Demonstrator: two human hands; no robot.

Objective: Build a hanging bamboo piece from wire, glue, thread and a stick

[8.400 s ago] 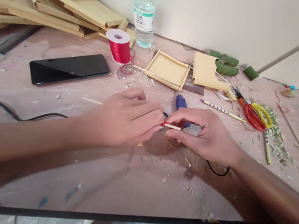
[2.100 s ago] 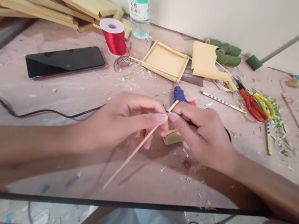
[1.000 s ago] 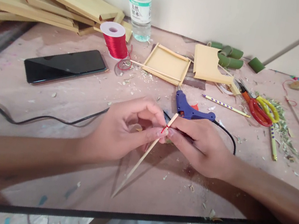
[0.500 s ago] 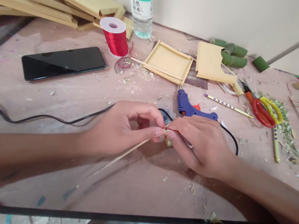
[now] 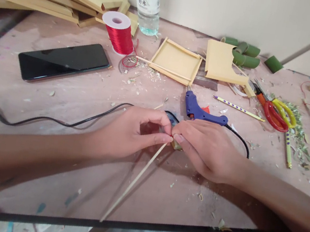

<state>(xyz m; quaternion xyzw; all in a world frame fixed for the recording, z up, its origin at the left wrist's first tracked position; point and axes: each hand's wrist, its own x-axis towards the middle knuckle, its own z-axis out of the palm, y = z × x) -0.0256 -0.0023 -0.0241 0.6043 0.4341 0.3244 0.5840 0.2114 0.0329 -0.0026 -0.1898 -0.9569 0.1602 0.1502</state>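
My left hand (image 5: 136,133) is closed in a pinch, thumb against forefinger, at a thin bamboo stick (image 5: 134,182) that slants down to the table's front edge. Touching it fingertip to fingertip, my right hand (image 5: 210,151) is also pinched closed. A speck of red cord shows between the fingertips; the fingers hide most of it. Under the right fingertips lies a small pale-green piece (image 5: 176,145), partly covered. Just beyond the right hand rests a blue glue gun (image 5: 200,111), its nozzle pointing away from me.
A phone (image 5: 64,62) lies at left, near a spool of red cord (image 5: 117,37) and a water bottle (image 5: 147,4). Behind are a shallow card tray (image 5: 177,60), cut bamboo tubes (image 5: 245,60), scissors (image 5: 275,113) and pencils. A black cable (image 5: 52,120) crosses the table.
The stick has swung steeper, its near end now reaching the table's front edge. My fingertips have closed in, covering most of the red cord. The view has shifted slightly.
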